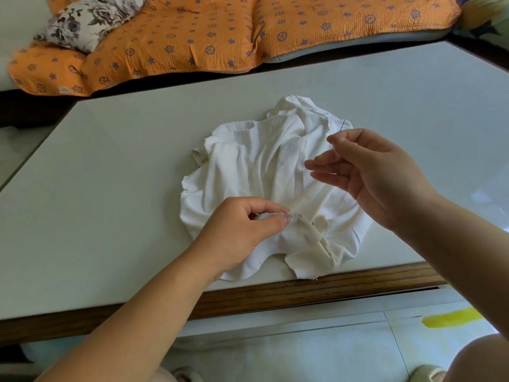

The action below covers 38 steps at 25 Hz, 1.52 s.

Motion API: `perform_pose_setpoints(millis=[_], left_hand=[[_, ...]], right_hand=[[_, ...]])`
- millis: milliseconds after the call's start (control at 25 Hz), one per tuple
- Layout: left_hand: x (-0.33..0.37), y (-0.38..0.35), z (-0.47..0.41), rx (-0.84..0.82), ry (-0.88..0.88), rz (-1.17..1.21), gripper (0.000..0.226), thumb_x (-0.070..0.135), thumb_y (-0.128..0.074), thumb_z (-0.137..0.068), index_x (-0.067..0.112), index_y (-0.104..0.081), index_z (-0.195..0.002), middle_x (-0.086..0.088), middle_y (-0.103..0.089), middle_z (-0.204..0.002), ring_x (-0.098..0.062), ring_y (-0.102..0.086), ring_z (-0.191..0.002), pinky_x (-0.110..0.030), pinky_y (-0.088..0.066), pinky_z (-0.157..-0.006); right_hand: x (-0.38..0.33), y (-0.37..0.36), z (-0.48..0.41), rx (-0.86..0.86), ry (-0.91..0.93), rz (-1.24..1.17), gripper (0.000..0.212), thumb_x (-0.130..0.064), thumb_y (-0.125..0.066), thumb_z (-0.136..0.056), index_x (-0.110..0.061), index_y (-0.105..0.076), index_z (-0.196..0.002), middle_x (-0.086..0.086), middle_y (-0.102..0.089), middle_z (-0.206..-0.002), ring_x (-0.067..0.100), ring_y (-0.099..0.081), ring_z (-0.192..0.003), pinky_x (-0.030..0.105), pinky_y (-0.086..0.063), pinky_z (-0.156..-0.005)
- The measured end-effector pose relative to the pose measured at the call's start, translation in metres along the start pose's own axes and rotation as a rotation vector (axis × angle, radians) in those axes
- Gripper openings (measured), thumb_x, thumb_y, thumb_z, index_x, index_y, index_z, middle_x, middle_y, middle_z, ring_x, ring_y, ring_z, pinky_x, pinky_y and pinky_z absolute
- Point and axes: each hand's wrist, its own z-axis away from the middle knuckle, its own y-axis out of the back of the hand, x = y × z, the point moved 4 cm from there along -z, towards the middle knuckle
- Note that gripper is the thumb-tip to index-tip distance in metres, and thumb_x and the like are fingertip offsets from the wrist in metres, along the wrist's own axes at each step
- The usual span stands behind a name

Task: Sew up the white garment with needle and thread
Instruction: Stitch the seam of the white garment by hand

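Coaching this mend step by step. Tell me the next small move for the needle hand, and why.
Probably bring the right hand down so the needle meets the fold that the left hand pinches on the white garment. The needle is raised clear of the cloth, dark thread trailing below the hand, and the fold is held ready.

A: Entry one, upper limbs?
B: Two forearms [154, 307], bare to the frame's edge; left hand [242, 230] and right hand [371, 175], both bare.
A: Entry two, lower?
B: One bare knee [484, 357]; left slipper [183, 375] and right slipper [428, 374], both pale and partly in view.
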Motion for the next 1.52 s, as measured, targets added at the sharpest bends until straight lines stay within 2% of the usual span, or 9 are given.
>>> perform_pose_setpoints(millis=[120,320,560,680,800,920,1160,1400,1520], left_hand=[[-0.002,0.001,0.0,-0.006,0.015,-0.008,0.008,0.028,-0.075,-0.083,0.035,-0.078,-0.084,0.017,-0.075,-0.093,0.006,-0.066,-0.091,-0.007,-0.048,-0.075],[-0.004,0.002,-0.001,-0.019,0.035,-0.013,0.008,0.028,-0.074,-0.084,0.032,-0.079,-0.089,0.012,-0.075,-0.095,0.004,-0.067,-0.092,-0.015,-0.049,-0.086],[-0.004,0.002,0.0,-0.074,0.068,-0.015,0.009,0.027,-0.073,-0.085,0.029,-0.079,-0.092,0.016,-0.075,-0.094,0.004,-0.066,-0.095,-0.02,-0.049,-0.093],[-0.005,0.003,0.0,-0.06,0.064,-0.006,0.008,0.028,-0.074,-0.084,0.029,-0.079,-0.09,0.008,-0.076,-0.095,-0.002,-0.068,-0.096,-0.026,-0.05,-0.096],[-0.003,0.005,-0.001,-0.037,0.039,0.025,0.008,0.029,-0.075,-0.083,0.029,-0.079,-0.089,0.005,-0.076,-0.095,-0.004,-0.068,-0.096,-0.025,-0.05,-0.095],[0.0,0.005,0.0,-0.075,0.017,0.04,0.011,0.027,-0.073,-0.085,0.028,-0.078,-0.094,0.009,-0.076,-0.095,-0.001,-0.068,-0.098,-0.022,-0.048,-0.094],[0.003,0.015,0.0,-0.039,-0.018,-0.073,0.007,0.03,-0.074,-0.084,0.032,-0.078,-0.089,0.015,-0.075,-0.09,0.002,-0.067,-0.093,-0.022,-0.05,-0.091],[0.004,0.018,0.0,-0.048,-0.049,-0.102,0.006,0.029,-0.073,-0.084,0.031,-0.078,-0.087,0.012,-0.076,-0.088,-0.003,-0.068,-0.091,-0.026,-0.051,-0.091],[0.005,0.018,0.0,-0.051,-0.051,-0.105,0.006,0.029,-0.073,-0.085,0.032,-0.077,-0.086,0.013,-0.075,-0.087,-0.001,-0.068,-0.09,-0.022,-0.05,-0.088]], right_hand=[[-0.004,0.004,-0.002,0.033,0.088,0.058,0.009,-0.012,-0.054,-0.1,-0.012,-0.059,-0.091,0.008,-0.071,-0.074,0.03,-0.074,-0.092,0.045,-0.055,-0.096],[-0.006,0.008,-0.007,0.065,0.227,0.194,0.01,-0.016,-0.059,-0.098,-0.017,-0.061,-0.088,0.007,-0.073,-0.079,0.027,-0.074,-0.092,0.045,-0.052,-0.1],[-0.003,0.006,-0.007,0.097,0.36,0.47,0.017,-0.02,-0.061,-0.096,-0.031,-0.063,-0.083,-0.002,-0.075,-0.075,0.027,-0.073,-0.086,0.057,-0.051,-0.093],[-0.001,-0.001,-0.002,0.025,0.262,0.59,0.011,-0.02,-0.059,-0.097,-0.023,-0.063,-0.087,-0.003,-0.075,-0.074,0.027,-0.072,-0.072,0.047,-0.058,-0.069],[0.015,-0.018,0.018,-0.212,0.01,0.641,0.009,-0.018,-0.057,-0.098,-0.013,-0.062,-0.092,0.0,-0.075,-0.08,0.022,-0.07,-0.058,0.028,-0.049,-0.046],[0.026,-0.027,0.033,-0.341,-0.095,0.613,0.011,-0.016,-0.057,-0.098,-0.008,-0.063,-0.093,0.006,-0.073,-0.072,0.026,-0.072,-0.061,0.028,-0.053,-0.05],[0.018,-0.015,0.031,-0.236,-0.094,0.647,0.007,-0.015,-0.062,-0.095,-0.01,-0.066,-0.094,0.01,-0.073,-0.068,0.023,-0.071,-0.055,0.023,-0.054,-0.051],[0.017,-0.014,0.033,-0.292,-0.104,0.737,0.016,-0.011,-0.063,-0.092,-0.021,-0.075,-0.093,0.007,-0.073,-0.066,0.023,-0.074,-0.064,0.029,-0.061,-0.065],[0.016,-0.013,0.034,-0.332,-0.144,0.792,0.02,-0.007,-0.06,-0.091,-0.019,-0.076,-0.09,0.006,-0.075,-0.067,0.019,-0.074,-0.065,0.025,-0.06,-0.068]])
